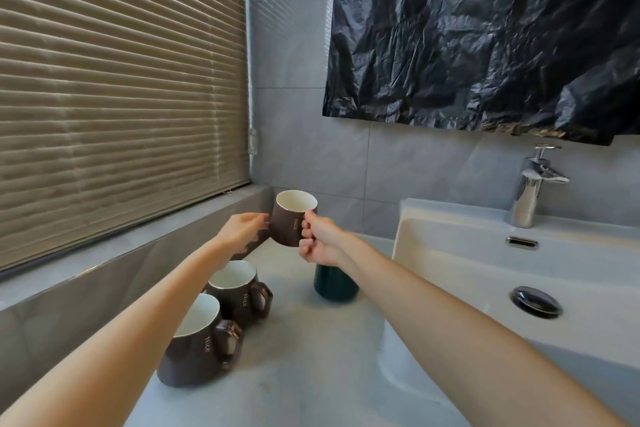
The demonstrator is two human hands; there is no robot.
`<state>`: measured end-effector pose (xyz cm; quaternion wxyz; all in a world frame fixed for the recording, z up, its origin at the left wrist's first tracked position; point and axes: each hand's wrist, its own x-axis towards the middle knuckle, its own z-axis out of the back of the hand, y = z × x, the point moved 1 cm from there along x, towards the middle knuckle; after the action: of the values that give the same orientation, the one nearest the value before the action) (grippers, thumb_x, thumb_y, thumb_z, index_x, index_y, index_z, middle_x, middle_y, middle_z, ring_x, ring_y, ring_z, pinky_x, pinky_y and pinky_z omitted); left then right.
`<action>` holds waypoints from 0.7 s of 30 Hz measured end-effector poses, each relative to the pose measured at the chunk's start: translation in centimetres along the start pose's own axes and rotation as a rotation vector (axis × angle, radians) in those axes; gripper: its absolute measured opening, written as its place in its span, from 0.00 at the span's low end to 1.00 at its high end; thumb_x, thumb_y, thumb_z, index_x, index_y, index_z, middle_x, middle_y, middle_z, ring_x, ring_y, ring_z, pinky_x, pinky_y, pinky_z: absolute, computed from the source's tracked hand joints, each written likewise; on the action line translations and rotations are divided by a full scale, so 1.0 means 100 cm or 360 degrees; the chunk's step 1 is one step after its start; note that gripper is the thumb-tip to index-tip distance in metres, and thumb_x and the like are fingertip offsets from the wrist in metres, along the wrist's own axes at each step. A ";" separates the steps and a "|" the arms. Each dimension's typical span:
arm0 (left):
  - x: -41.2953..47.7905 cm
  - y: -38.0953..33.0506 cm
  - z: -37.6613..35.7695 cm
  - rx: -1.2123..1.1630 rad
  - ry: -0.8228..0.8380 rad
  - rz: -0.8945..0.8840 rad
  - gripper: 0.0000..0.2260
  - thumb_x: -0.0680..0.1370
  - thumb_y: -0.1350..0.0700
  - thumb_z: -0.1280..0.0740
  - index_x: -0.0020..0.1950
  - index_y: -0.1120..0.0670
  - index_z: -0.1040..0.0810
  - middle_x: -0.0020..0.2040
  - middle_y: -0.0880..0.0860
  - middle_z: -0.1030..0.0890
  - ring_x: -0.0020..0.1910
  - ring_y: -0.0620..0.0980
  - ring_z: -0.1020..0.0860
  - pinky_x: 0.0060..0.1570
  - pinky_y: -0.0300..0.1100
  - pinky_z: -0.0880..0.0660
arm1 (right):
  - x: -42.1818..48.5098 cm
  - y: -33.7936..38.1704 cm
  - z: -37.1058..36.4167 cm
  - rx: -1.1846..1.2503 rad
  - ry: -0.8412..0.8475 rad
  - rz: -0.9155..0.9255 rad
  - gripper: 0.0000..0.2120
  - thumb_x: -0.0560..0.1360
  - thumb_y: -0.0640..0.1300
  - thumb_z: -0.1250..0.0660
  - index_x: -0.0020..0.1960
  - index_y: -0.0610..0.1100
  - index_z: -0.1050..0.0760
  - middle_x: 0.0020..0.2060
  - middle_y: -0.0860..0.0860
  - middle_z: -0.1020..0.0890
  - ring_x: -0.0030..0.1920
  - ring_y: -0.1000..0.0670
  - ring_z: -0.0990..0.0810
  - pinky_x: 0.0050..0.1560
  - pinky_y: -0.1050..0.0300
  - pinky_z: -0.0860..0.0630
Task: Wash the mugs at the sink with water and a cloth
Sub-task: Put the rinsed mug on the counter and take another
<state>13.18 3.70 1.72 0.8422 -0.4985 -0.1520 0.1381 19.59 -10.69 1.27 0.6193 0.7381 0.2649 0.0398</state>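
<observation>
Both arms outstretched, right hand (320, 241) grips raised mug (289, 224), left hand (242, 229) rests relaxed fingers against it.

- A beige slatted blind (121, 97) hung closed on the left.
- A crinkled black plastic sheet (485, 31) hung on the grey tiled wall (294, 135).
- A grey worktop (311, 357) ran below.

Polished chrome on the tap (530, 191), mirror-bright, over a sink (450, 253) of glossy white ceramic. Left of the sink, the raised mug (292, 222) shows a matt brown outside and a smooth, shiny white glaze inside. The green cup (334, 284) gleams, dark and glossy. The bench (311, 357) looks like smooth grey stone with a faint sheen. Above the sink hangs a black plastic sheet (485, 28), crinkled and shiny.
</observation>
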 end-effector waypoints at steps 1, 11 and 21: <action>0.001 0.007 0.001 0.0169 0.0025 -0.0063 0.14 0.81 0.55 0.39 0.66 0.52 0.24 0.59 0.49 0.21 0.57 0.51 0.24 0.53 0.43 0.30 | 0.006 -0.006 -0.001 -0.0026 -0.0014 -0.0016 0.18 0.83 0.54 0.49 0.36 0.48 0.38 0.29 0.53 0.42 0.24 0.55 0.47 0.25 0.67 0.46; -0.008 0.062 -0.005 0.1081 0.0109 -0.0132 0.17 0.82 0.45 0.45 0.65 0.49 0.24 0.61 0.50 0.22 0.54 0.49 0.26 0.52 0.41 0.30 | 0.046 -0.047 -0.012 -0.0195 -0.0184 -0.0079 0.16 0.83 0.51 0.50 0.39 0.46 0.36 0.33 0.50 0.39 0.30 0.54 0.45 0.22 0.65 0.47; -0.005 0.071 -0.010 0.1090 -0.0033 -0.0156 0.18 0.82 0.43 0.46 0.67 0.48 0.26 0.58 0.49 0.24 0.48 0.44 0.27 0.37 0.33 0.33 | 0.054 -0.061 -0.018 -0.0070 -0.0477 -0.0196 0.17 0.83 0.55 0.49 0.42 0.44 0.35 0.37 0.49 0.35 0.31 0.53 0.42 0.25 0.63 0.45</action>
<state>12.52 5.98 -5.05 0.9647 -0.1775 -0.1292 0.1455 21.47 -6.13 -5.44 0.6690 0.7044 0.2134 -0.1031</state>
